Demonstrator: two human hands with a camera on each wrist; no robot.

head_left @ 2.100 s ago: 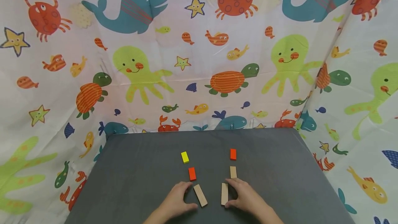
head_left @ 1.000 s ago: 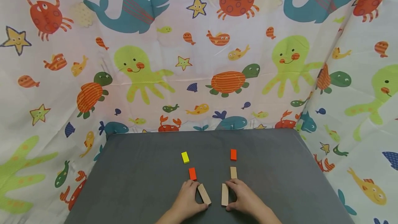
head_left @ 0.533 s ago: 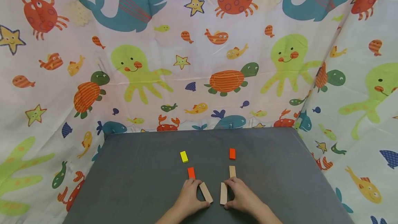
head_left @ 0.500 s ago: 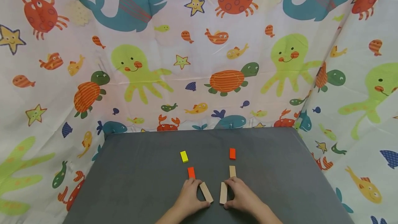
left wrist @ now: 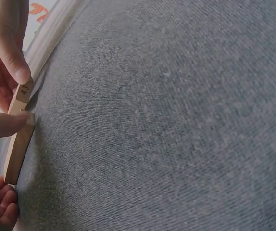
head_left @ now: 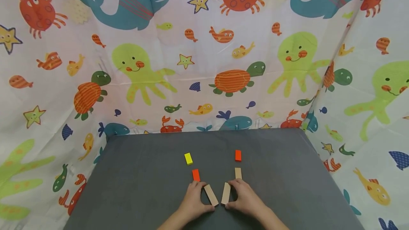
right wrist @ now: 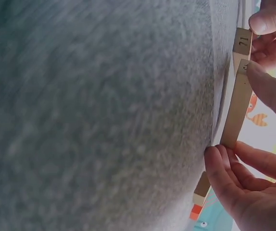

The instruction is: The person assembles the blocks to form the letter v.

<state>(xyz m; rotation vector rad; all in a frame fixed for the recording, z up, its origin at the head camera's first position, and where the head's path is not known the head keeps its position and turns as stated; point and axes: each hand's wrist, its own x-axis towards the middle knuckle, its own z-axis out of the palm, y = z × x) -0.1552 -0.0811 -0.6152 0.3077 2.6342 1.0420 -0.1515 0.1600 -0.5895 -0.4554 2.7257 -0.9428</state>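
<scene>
Lengthwise, left fingers (head_left: 198,184) pinch one oblong wooden block (head_left: 211,195), right fingers (head_left: 236,184) a second block (head_left: 225,193).

L hand (head_left: 192,200) & R hand (head_left: 245,197) both pinching, thumbs (head_left: 208,208) nearside, forearms (head_left: 172,220) angled inwd.

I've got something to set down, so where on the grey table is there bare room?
The grey table is bare from its left edge to the yellow block, from its right edge to the farther red block, and between those two blocks. It's crowded mid-table, where the left hand and right hand hold wooden blocks close together.
</scene>
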